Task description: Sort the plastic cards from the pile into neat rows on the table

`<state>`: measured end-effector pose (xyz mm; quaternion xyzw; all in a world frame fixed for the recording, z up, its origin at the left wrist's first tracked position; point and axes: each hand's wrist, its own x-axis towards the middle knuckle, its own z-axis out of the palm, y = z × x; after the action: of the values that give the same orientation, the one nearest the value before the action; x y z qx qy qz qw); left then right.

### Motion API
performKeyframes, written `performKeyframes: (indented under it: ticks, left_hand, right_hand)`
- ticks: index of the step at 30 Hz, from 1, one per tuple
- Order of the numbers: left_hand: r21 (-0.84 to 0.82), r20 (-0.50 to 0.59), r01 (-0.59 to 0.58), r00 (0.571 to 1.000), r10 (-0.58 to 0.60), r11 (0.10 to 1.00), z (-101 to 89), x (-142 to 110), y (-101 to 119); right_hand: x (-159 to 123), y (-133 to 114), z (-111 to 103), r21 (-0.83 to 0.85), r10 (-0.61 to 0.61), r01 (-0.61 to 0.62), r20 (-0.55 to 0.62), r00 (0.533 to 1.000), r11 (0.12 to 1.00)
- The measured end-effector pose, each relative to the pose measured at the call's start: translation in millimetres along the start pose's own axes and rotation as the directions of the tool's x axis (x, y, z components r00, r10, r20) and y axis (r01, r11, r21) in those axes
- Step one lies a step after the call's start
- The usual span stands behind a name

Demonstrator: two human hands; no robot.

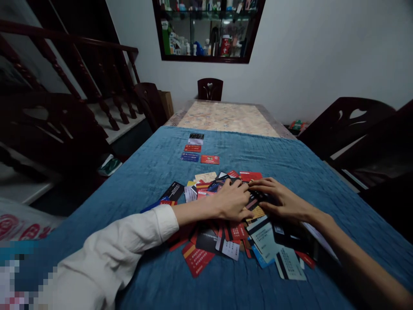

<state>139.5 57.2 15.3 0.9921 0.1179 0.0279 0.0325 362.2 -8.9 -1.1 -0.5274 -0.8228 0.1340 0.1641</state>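
Observation:
A loose pile of plastic cards, among them a red card [197,258], a pale green card [289,263] and a black card [174,191], is spread over the blue cloth [155,275]. My left hand [234,200] rests on the middle of the pile, its fingers apart and bent down onto the cards. Just to its right, my right hand [277,198] lies over the pile with fingers stretched toward the left one. Both palms hide the cards beneath. Beyond the pile, several cards lie in a column, with a blue card [190,157] nearest and a red card [210,159] beside it.
The cloth covers the near part of a long table; a patterned tabletop [226,114] shows behind. Dark wooden chairs stand around, including a far chair [210,89] and a right chair [351,122]. A stair railing [74,41] is on the left, a glass cabinet [206,58] on the wall.

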Motion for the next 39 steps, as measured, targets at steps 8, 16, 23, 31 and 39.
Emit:
performKeyframes:
  ticks: [8, 16, 23, 31, 39]
  left_hand:
    - [-0.024, 0.017, 0.128, 0.992, -0.128, 0.991, -3.4, -8, -7]
    - [-0.128, 0.034, 0.198, 0.980, -0.195, 0.972, -7.0, -17, -15]
    - [-0.128, 0.021, 0.171, 0.985, -0.170, 0.977, -5.4, -25, -21]
    - [-0.199, 0.007, 0.178, 0.984, -0.180, 0.964, -13.5, -29, -30]
    - [-0.398, 0.028, 0.136, 0.990, -0.136, 0.907, -13.8, -28, -44]
  right_hand:
    - [9, -4, 13, 0.008, -0.024, 0.025, -0.075, 0.997, 1.000]
    - [15, -12, 20, -0.158, -0.044, 0.025, -0.121, 0.992, 0.987]
    - [16, -21, 19, -0.184, -0.080, 0.052, -0.148, 0.986, 0.982]
    - [21, -30, 21, -0.132, -0.170, 0.147, -0.176, 0.970, 0.980]
    - [23, -23, 28, -0.079, -0.195, 0.181, -0.237, 0.952, 0.980]
